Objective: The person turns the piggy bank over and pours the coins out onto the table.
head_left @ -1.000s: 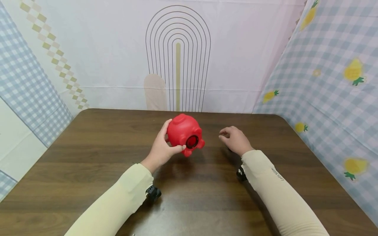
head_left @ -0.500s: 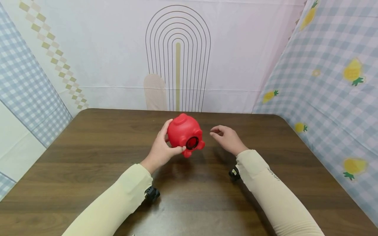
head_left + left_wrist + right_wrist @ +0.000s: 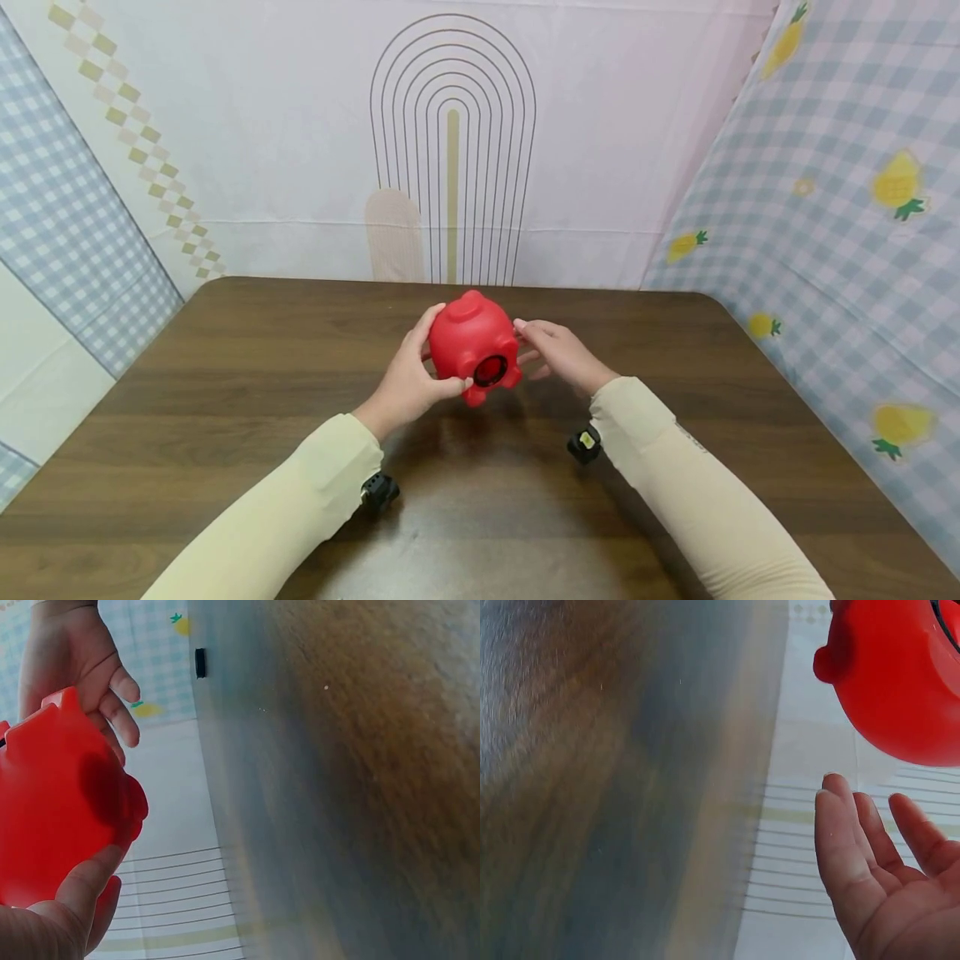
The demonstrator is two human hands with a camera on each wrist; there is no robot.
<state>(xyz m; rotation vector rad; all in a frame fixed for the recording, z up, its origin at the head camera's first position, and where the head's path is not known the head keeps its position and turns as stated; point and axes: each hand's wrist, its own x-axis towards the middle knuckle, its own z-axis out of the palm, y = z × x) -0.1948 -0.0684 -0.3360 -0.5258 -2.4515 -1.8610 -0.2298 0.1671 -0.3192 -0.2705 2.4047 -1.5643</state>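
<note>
A shiny red piggy bank [image 3: 468,333] is held over the far middle of the table, tilted so its underside with stubby feet and a black-ringed round plug [image 3: 491,370] faces me. My left hand [image 3: 401,383] grips it from the left, thumb by the plug and fingers round the far side. At its right, my right hand [image 3: 566,358] is held out with fingers extended. In the right wrist view a gap shows between those fingers [image 3: 840,847] and the bank [image 3: 900,682]. The left wrist view shows my left fingers [image 3: 94,877] curled on its body.
A dark brown wooden table [image 3: 247,467] with rounded far corners lies under both arms. Behind it hangs a white cloth [image 3: 285,125] with arch lines. Blue checked cloth with yellow fruit prints [image 3: 825,225] hangs at the right.
My right hand has moved left, up to the piggy bank, and its fingers have spread. The left hand keeps its grip; the bank has shifted slightly right and tipped a little.
</note>
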